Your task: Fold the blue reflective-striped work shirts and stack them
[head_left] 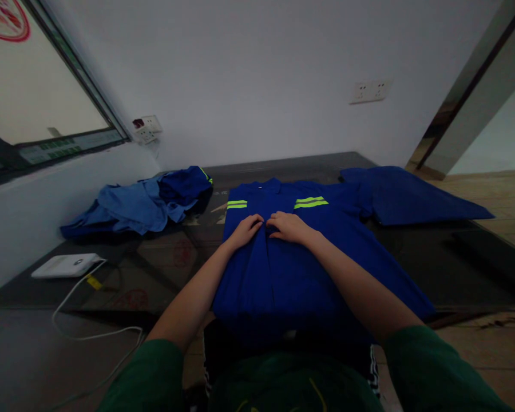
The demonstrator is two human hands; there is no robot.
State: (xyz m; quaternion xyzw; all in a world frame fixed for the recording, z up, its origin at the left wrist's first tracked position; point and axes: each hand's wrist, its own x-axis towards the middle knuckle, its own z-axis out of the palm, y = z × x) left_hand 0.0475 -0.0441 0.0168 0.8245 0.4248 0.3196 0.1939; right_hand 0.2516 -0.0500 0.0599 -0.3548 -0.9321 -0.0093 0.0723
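Where left hand (248,230) and right hand (288,226) rest, loosely spread, blue shirt fabric (302,280) creases

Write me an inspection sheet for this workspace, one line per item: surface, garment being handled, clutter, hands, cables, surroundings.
Surface: dark, glossy table against a wall.
Garment: blue shirt with yellow-green striped bands, spread out, collar away from the person.
Clutter: crumpled blue clothes and white device at left; flat blue cloth item at right.
Hands: left and right both on the shirt front; grip unclear.
Cables: white cable runs from the device over the table edge; far end not made out.
Surroundings: window at left, wall sockets, tiled floor; other people: nothing seen.
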